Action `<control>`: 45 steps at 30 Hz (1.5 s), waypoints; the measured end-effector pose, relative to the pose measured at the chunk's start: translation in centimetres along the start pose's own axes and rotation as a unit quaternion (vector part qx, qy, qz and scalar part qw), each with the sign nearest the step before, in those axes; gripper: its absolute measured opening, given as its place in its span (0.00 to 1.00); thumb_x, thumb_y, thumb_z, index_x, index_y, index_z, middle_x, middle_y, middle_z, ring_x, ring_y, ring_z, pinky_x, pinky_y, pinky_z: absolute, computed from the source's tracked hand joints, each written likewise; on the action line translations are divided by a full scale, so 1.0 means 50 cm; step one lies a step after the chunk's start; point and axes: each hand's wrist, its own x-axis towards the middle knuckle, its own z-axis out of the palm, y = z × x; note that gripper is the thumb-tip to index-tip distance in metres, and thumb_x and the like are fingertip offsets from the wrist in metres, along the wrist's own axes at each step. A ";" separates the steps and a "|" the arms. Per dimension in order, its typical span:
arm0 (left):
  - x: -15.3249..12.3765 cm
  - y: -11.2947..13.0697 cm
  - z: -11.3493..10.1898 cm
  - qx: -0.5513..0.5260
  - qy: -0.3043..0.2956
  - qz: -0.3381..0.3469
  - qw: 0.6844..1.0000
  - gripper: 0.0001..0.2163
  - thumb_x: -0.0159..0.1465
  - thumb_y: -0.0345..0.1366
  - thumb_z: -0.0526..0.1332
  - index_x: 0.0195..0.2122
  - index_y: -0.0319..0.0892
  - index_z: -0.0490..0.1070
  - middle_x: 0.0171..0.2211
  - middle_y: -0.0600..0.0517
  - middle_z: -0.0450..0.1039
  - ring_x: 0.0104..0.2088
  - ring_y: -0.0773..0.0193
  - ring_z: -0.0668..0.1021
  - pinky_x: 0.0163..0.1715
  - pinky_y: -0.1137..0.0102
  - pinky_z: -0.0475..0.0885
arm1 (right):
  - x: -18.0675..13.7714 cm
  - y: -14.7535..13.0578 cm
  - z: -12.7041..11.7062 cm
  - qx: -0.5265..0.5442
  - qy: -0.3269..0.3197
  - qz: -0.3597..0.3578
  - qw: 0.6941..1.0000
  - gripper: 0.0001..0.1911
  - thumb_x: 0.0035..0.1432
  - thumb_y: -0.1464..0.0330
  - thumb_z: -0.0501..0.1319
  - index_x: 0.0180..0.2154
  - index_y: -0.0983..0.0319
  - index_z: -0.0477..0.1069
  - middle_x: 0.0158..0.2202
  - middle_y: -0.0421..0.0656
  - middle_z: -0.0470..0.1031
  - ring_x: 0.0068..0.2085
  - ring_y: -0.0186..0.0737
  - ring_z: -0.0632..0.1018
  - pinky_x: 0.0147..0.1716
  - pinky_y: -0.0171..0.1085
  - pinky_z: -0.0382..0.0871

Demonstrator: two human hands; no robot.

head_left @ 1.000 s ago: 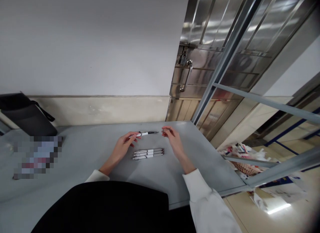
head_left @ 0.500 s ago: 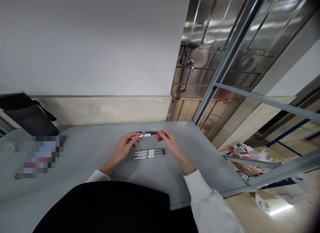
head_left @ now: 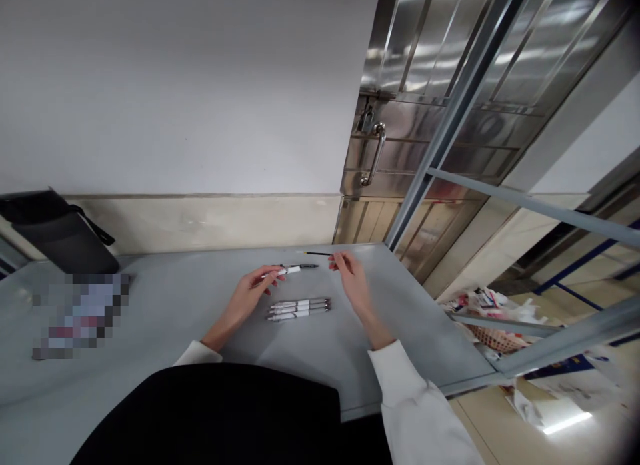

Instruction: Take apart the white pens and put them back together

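Head view: left hand point(head_left: 246, 295) on a white pen barrel point(head_left: 290, 270), right hand point(head_left: 351, 278) on a black ink refill point(head_left: 319, 254)

Over the far part of a grey table point(head_left: 165, 302), the left hand pinches the white pen barrel narrowly between thumb and fingers, with its free end toward the right. Just beyond that end shows a dark tapered pen tip point(head_left: 309, 266); whether it is joined to the barrel or lies behind it, I cannot tell. The right hand's fingertips are closed around one end of the ink refill, which points left, a yellow band and a pale tip at its far end. The refill is apart from the barrel and appears farther from the wearer.

Nearer the wearer, between the forearms, a row of white-and-dark pens point(head_left: 300, 308) lies close together on the table, tips toward the right.

Well to the left stands a dark case point(head_left: 65, 235) with a strap, leaning, and in front of it lies an item blurred by pixelation point(head_left: 85, 312). Behind the table are a pale wall point(head_left: 185, 85) and a metal door point(head_left: 400, 142) with a padlock point(head_left: 367, 120) and a bar handle point(head_left: 376, 155). A woven basket point(head_left: 493, 337) sits beyond the table's right edge.
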 end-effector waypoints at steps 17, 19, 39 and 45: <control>-0.007 0.004 0.007 0.019 -0.043 -0.014 0.999 0.19 0.66 0.51 0.64 0.51 0.46 0.81 0.45 0.45 0.84 0.43 0.54 0.81 0.35 0.67 0.74 | -0.008 -0.011 0.004 -0.039 -0.025 -0.018 0.999 0.16 0.62 0.51 0.63 0.42 0.54 0.77 0.35 0.45 0.82 0.40 0.52 0.83 0.43 0.49 0.75; -0.007 0.005 0.007 0.019 -0.043 -0.011 0.999 0.19 0.66 0.51 0.64 0.51 0.46 0.81 0.46 0.45 0.83 0.43 0.54 0.80 0.35 0.67 0.74 | -0.008 -0.010 0.004 -0.038 -0.028 -0.013 0.999 0.16 0.62 0.50 0.63 0.42 0.54 0.77 0.34 0.45 0.82 0.40 0.52 0.83 0.44 0.49 0.75; -0.007 0.007 0.007 0.020 -0.040 0.001 0.999 0.20 0.66 0.50 0.63 0.52 0.43 0.81 0.48 0.45 0.81 0.43 0.56 0.78 0.35 0.68 0.73 | -0.009 -0.013 0.005 -0.033 -0.048 -0.027 0.998 0.22 0.65 0.47 0.57 0.30 0.57 0.71 0.30 0.43 0.78 0.32 0.44 0.78 0.37 0.41 0.72; -0.006 0.006 0.007 0.009 -0.034 0.003 0.999 0.20 0.66 0.50 0.64 0.51 0.43 0.81 0.47 0.44 0.81 0.42 0.56 0.78 0.34 0.68 0.74 | -0.009 -0.009 0.005 0.010 -0.049 -0.014 0.999 0.28 0.66 0.45 0.56 0.23 0.57 0.67 0.24 0.41 0.71 0.28 0.41 0.73 0.31 0.39 0.68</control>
